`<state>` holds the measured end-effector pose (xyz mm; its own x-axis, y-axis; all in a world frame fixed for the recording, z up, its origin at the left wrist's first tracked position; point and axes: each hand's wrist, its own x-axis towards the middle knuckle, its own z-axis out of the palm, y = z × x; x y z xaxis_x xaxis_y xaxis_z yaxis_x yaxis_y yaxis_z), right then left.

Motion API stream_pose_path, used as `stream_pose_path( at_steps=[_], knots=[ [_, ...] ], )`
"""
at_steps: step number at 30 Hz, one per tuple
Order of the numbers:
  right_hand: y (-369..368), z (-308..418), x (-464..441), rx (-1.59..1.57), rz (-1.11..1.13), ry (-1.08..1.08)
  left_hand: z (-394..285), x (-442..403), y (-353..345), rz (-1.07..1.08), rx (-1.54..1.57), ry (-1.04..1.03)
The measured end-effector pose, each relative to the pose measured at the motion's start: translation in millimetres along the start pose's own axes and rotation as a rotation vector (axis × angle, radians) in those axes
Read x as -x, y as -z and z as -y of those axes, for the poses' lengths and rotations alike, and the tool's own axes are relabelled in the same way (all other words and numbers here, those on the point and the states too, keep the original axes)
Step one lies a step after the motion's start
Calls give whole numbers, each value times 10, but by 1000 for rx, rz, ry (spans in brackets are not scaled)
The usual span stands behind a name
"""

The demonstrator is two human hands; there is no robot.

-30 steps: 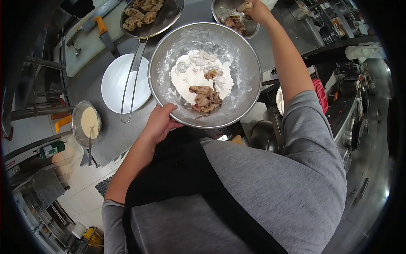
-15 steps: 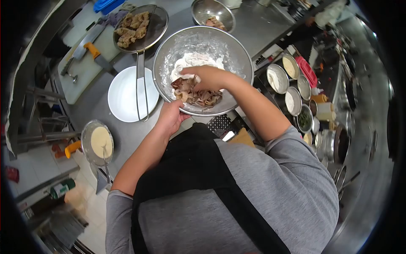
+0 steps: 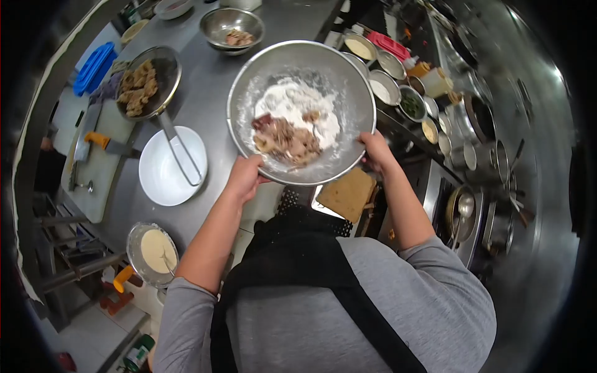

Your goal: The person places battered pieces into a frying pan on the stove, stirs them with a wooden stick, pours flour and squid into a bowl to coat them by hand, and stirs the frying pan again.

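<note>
Between my hands is a large steel mixing bowl (image 3: 349, 84). My left hand (image 3: 245, 177) is closed on its rim at the lower left, and my right hand (image 3: 375, 151) grips the rim at the lower right. White flour (image 3: 289, 99) lies in the bowl and dusts its wall. Strips of raw meat (image 3: 287, 142), partly coated, are heaped on the near side, with one small piece lying apart on the flour. Left of the bowl stands a white bowl (image 3: 163, 166), with the handle of a strainer (image 3: 168, 81) crossing it. Brown battered pieces (image 3: 138, 87) rest in the strainer.
A smaller steel bowl (image 3: 214, 28) with meat scraps stands behind. Knives (image 3: 112, 145) lie on a cutting board (image 3: 102, 186) at left. A container of pale batter (image 3: 157, 252) is at the counter's near edge. Several ingredient tins (image 3: 384, 87) and a stove pan (image 3: 457, 217) are at right.
My right hand has left the meat and flour inside the bowl and now grips its right rim. The strips have spread, and the view has turned toward the right.
</note>
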<state>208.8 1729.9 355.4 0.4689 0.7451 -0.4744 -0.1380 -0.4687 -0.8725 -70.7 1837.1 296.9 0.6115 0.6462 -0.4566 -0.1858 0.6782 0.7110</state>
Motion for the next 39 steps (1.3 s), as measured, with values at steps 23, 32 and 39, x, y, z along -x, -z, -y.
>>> stream_pose_path(
  at_steps=[23, 32, 39],
  knots=[
    [765, -346, 415, 33, 66, 71, 554, 554, -824, -115, -94, -6],
    [781, -44, 416, -38, 16, 181, 426, 192, -727, -70, -175, -86],
    [800, -375, -281, -109, 33, 2, 364, -57, -711, -78, -130, 20]
  ],
)
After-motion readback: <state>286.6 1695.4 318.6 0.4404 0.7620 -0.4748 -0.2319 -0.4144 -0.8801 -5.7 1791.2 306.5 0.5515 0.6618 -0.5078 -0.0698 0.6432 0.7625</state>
